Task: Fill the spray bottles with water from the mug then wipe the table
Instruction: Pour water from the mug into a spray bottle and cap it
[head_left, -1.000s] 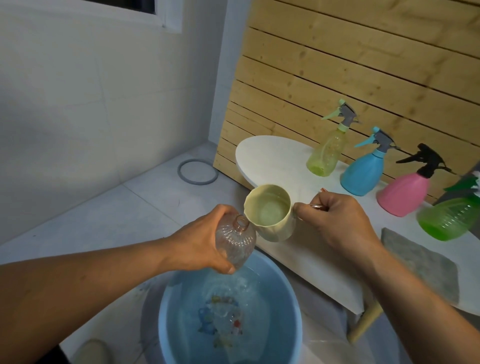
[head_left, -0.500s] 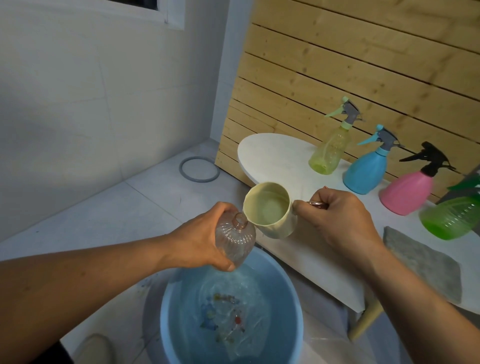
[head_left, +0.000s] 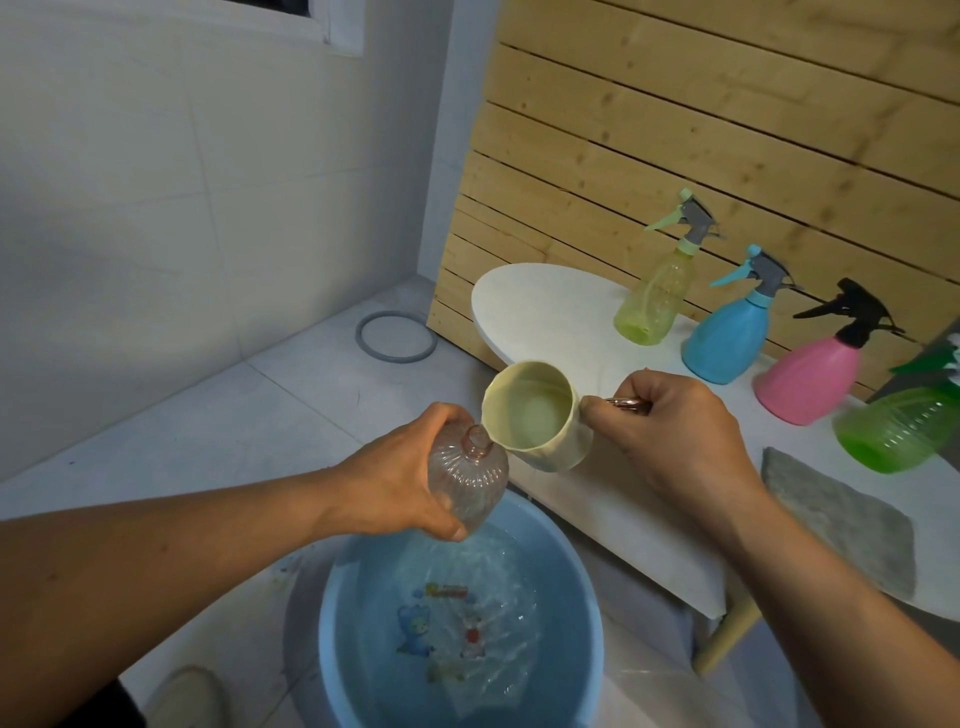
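My left hand (head_left: 402, 475) grips a clear, ribbed bottle (head_left: 470, 480) with no spray head, held over a blue basin (head_left: 337, 649) of water. My right hand (head_left: 670, 441) holds the handle of a cream mug (head_left: 535, 418) with water inside. The mug is tilted left, its lip touching the bottle's open neck. On the white table (head_left: 545, 317) stand a yellow-green spray bottle (head_left: 654, 296), a blue spray bottle (head_left: 732, 332), a pink spray bottle (head_left: 815, 376) and a green spray bottle (head_left: 904, 426). A grey cloth (head_left: 841, 519) lies on the table near my right forearm.
A wooden slatted wall (head_left: 675, 130) backs the table. A grey ring (head_left: 395, 335) lies on the tiled floor by the white wall. The basin sits on the floor just left of the table's edge and its wooden leg (head_left: 727, 639).
The mug's lip has come against the bottle's neck and the mug tilts a little more. The basin water keeps rippling. Both hands stay nearly in place.
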